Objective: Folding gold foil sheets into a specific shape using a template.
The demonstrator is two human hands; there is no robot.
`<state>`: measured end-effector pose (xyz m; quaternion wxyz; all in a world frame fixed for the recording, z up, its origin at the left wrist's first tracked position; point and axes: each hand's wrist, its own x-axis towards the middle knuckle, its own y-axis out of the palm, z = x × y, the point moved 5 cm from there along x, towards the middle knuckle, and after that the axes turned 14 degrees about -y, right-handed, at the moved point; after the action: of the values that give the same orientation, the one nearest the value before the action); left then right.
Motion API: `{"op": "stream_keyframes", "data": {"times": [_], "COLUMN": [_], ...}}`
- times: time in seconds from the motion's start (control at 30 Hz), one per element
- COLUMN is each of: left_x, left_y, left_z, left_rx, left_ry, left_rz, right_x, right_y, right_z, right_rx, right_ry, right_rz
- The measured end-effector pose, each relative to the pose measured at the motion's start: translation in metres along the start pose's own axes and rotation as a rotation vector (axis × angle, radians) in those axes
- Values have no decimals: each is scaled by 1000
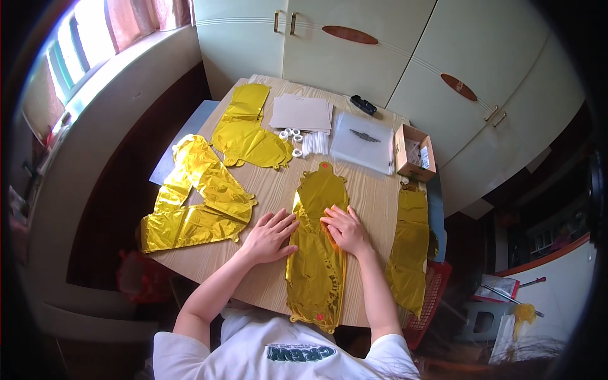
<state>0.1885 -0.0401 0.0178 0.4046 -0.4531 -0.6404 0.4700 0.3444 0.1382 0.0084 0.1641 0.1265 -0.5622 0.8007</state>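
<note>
Has long gold foil piece (316, 266) laid lengthwise on wood-grain table (375, 196), near end by white shirt (247, 351). Rests left hand (269, 237) open, palm down, at its left edge; rests right hand (346, 231) open, fingers slightly bent, on its right side. Shows gold strip (406, 247) at right, crumpled gold foil (218, 221) at left, then wooden box (413, 167), white rolls (297, 154), clear tubes (315, 144), plastic sheets (358, 154), flat gold foil (250, 140), grey cards (301, 112), black object (363, 105) by far edge.

Bright light fills the window (75, 49) beside pink curtains (132, 19); cream cabinet doors (354, 60) stand beyond the wood-grain surface (370, 196).
</note>
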Motion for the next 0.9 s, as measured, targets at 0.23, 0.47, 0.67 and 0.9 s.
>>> {"op": "stream_keyframes", "data": {"times": [0.23,0.47,0.67,0.9], "left_x": [0,1,0,-1], "left_y": [-1,1,-1,-4], "left_z": [0,1,-1,-2], "left_rx": [-21,-16,-2,3], "left_ry": [8,9,6,28], "left_rz": [11,18,8,-21], "right_x": [0,1,-25,-43], "right_y": [0,-17,-16,-6], "right_z": [0,33,107,114], "right_rx": [-8,39,150,176], "right_ry": [-28,-126,-347,-380], "right_rz": [-33,-54,128,189]}}
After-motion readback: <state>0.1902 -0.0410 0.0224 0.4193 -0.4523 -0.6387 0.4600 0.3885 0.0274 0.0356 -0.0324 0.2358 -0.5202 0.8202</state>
